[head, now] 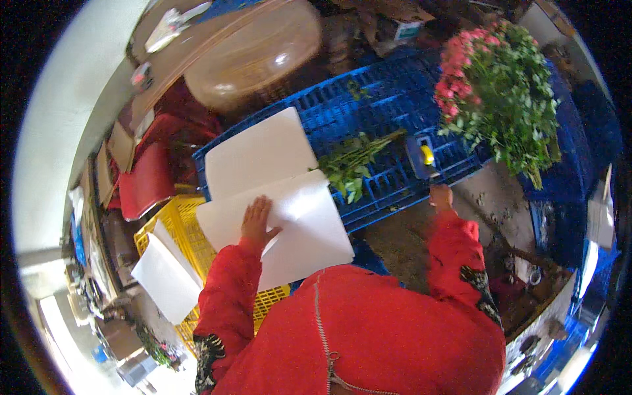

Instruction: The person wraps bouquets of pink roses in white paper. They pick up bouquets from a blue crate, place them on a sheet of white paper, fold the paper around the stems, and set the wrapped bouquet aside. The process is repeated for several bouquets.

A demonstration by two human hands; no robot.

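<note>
My left hand (257, 219) lies flat on a large white paper sheet (306, 237), its thumb spread away from the fingers. The sheet forms an open fold with an upper panel (259, 148), which rests on a blue plastic crate surface (390, 98). Beside the paper's right edge lies a small bunch of leafy green stems (353, 165). My right hand (440, 197) is curled at the crate's near edge, just below a small blue-grey item with a yellow part (427, 155). Blur hides whether the fingers grip that item.
A large bunch of pink roses (508, 94) lies at the far right of the blue surface. On the left, a yellow plastic crate (182, 217) carries more white sheets (168, 276). A red chair (148, 182) and a brown, rounded glossy surface (256, 54) stand behind.
</note>
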